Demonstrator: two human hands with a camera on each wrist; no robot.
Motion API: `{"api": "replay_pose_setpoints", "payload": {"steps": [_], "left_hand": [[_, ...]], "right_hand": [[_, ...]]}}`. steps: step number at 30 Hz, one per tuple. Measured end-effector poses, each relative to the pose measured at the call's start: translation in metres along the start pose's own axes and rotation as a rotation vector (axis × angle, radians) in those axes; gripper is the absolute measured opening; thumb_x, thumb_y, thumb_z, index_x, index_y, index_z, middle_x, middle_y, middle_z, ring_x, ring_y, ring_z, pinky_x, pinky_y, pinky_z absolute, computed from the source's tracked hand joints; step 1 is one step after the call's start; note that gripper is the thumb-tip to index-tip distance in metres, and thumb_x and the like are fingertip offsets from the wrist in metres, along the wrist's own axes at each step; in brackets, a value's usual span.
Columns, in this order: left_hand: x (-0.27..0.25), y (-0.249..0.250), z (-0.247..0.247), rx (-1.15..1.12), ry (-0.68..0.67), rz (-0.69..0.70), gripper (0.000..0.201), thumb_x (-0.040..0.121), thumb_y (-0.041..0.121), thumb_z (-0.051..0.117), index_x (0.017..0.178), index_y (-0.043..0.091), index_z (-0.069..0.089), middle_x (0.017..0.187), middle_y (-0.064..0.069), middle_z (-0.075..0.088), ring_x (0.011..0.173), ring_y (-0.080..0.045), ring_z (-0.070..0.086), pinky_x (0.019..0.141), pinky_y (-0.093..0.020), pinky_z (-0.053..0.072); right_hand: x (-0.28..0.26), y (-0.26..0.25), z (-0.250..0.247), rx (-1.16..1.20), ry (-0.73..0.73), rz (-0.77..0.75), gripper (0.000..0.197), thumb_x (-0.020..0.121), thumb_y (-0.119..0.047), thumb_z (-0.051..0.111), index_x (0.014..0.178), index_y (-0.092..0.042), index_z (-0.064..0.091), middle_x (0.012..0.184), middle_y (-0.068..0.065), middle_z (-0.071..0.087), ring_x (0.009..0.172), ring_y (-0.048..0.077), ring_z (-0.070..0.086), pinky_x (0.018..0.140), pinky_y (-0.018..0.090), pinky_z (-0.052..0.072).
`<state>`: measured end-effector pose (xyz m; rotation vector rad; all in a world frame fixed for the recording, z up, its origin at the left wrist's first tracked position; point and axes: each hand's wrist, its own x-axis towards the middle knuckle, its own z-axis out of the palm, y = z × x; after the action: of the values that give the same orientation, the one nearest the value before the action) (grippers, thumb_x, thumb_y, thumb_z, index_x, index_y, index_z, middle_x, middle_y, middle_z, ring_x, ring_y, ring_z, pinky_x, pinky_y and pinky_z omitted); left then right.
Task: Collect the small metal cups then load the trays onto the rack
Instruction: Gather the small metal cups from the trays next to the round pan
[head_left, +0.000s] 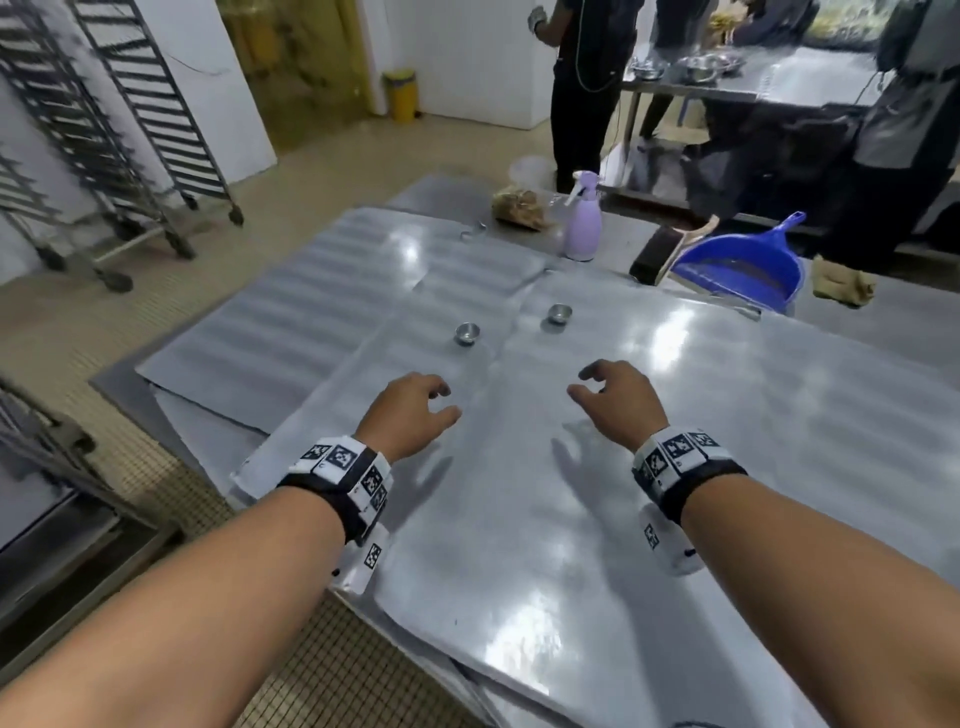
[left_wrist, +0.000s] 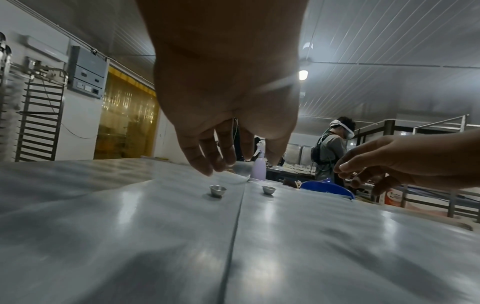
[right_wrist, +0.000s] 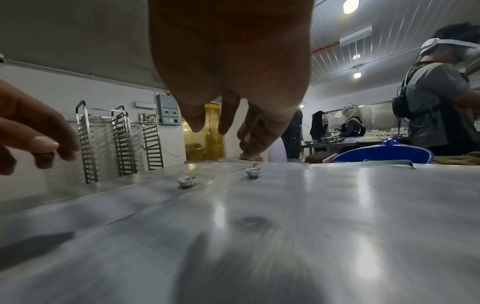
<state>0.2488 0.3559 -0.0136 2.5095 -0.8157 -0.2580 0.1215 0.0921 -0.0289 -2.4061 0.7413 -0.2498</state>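
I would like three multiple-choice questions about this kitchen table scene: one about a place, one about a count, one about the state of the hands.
1. Where does the lilac plastic spray bottle stand?
A. at the table's far side, left of the blue plastic dustpan
B. between the two hands
C. on the floor

2. How many small round metal cups sit on the flat metal trays?
A. one
B. two
C. five

3. What are the left hand and right hand doing?
A. each grips a cup
B. both hover empty, fingers loosely curled
C. both lift a tray

Answers: 1 A, the head view shows it beside the dustpan; 2 B, all views show two; 3 B, the cups lie beyond the fingers.
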Motion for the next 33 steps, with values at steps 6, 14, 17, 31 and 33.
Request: {"api": "replay_pose_setpoints", "payload": {"steps": [6,14,17,31,33], "left_hand": [[0.100,-0.019,0.012,0.039,-0.046,-0.036,0.042,0.087,0.044,0.070,0.121,0.020,0.064,0.123,-0.004,0.061,0.105,-0.022,0.062,0.092,-0.034,0.049],[0.212,-0.040,0.050,0.020,-0.027,-0.064,0.071,0.081,0.036,0.077,0.143,0.021,0.046,0.144,-0.006,0.043,0.123,-0.024,0.053,0.098,-0.029,0.040],[0.238,-0.047,0.058,0.040,-0.057,-0.075,0.078,0.080,0.037,0.078,0.147,0.020,0.042,0.145,-0.006,0.043,0.128,-0.024,0.049,0.103,-0.030,0.039],[0.246,-0.037,0.063,0.089,-0.084,0.032,0.056,0.083,0.039,0.075,0.133,0.018,0.059,0.128,-0.003,0.060,0.118,-0.025,0.056,0.094,-0.030,0.042],[0.228,-0.027,0.057,0.075,-0.099,0.055,0.056,0.084,0.039,0.075,0.133,0.019,0.059,0.129,-0.002,0.061,0.119,-0.024,0.056,0.094,-0.030,0.042]], "right_hand": [[0.113,0.011,0.005,-0.039,-0.027,0.025,0.042,0.086,-0.045,0.065,0.121,-0.022,0.064,0.127,0.007,0.059,0.107,0.025,0.062,0.090,0.036,0.050],[0.232,0.031,0.041,-0.102,-0.147,-0.001,0.070,0.086,-0.046,0.069,0.145,-0.021,0.041,0.139,0.013,0.048,0.120,0.031,0.055,0.096,0.038,0.046],[0.258,0.033,0.056,-0.174,-0.225,-0.024,0.079,0.085,-0.046,0.070,0.150,-0.022,0.034,0.145,0.015,0.043,0.124,0.034,0.053,0.102,0.042,0.046],[0.240,0.035,0.070,-0.197,-0.175,-0.026,0.051,0.092,-0.031,0.061,0.138,-0.011,0.051,0.135,0.014,0.047,0.110,0.033,0.058,0.091,0.035,0.046],[0.215,0.029,0.070,-0.160,-0.187,-0.032,0.052,0.091,-0.035,0.063,0.137,-0.013,0.052,0.133,0.012,0.048,0.108,0.032,0.059,0.090,0.035,0.046]]}}
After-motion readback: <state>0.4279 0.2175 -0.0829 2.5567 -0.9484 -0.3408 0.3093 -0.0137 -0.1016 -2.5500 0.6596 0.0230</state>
